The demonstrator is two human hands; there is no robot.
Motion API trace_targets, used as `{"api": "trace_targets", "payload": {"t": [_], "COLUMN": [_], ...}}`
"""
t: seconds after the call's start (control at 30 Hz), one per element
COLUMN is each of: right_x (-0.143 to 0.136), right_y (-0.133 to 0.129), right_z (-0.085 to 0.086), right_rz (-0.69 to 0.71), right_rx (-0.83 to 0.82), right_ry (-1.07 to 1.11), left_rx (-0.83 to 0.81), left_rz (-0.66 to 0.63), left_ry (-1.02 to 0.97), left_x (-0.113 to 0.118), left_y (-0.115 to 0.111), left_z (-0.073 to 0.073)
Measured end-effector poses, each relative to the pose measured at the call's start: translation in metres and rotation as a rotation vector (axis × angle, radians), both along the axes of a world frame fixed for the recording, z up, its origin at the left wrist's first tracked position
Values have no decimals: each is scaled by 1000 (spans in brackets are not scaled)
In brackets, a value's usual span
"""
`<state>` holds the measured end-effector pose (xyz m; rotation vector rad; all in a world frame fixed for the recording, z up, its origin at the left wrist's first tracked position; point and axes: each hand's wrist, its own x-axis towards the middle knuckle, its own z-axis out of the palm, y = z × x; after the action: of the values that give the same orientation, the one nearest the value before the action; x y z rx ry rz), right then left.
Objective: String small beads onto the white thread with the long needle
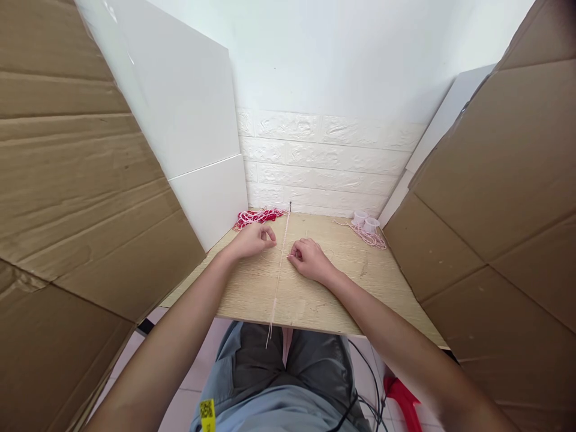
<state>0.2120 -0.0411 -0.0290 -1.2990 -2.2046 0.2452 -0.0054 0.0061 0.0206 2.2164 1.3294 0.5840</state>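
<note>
A pale pink string (281, 258) runs taut from a small dark nail (290, 205) at the back of the table toward me. Its loose ends hang over the front edge. Left of the string, my left hand (254, 240) has its thumb and forefinger closed together; anything between them is too small to make out. On the other side, my right hand (310, 259) is closed in a pinch, and a short bit of thin pink thread (290, 257) shows at its fingertips. Both hands are a little apart from the taut string.
Red and pink yarn (256, 217) lies heaped at the back left. Clear plastic cups (369, 225) and a pink yarn bundle (372, 238) are at the back right. Cardboard panels (486, 180) flank the wooden table (333, 306). Black cables (371, 384) hang below.
</note>
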Motion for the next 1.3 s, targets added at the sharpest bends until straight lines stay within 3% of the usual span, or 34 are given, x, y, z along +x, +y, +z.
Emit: {"api": "trace_targets", "payload": {"t": [0.1, 0.4, 0.53, 0.73, 0.83, 0.9, 1.1, 1.3], "right_x": [0, 1, 0, 0, 0, 1, 1, 1], "right_y": [0, 2, 2, 2, 2, 2, 2, 2], "right_z": [0, -1, 0, 0, 0, 0, -1, -2], "right_rz": [10, 23, 23, 32, 32, 29, 33, 43], "right_rx": [-1, -7, -4, -8, -7, -4, 2, 0], "right_ry": [9, 3, -2, -4, -4, -1, 13, 32], "left_rx": [-87, -57, 22, 124, 140, 149, 27, -51], "left_rz": [-129, -144, -9, 426, 497, 427, -58, -137], "left_ry": [-27, 129, 199, 365, 345, 257, 77, 47], "left_x": [8, 10, 4, -10, -12, -9, 6, 12], "left_y": [-6, -8, -4, 9, 9, 6, -7, -7], "left_z": [-2, -4, -4, -3, 0, 2, 1, -8]}}
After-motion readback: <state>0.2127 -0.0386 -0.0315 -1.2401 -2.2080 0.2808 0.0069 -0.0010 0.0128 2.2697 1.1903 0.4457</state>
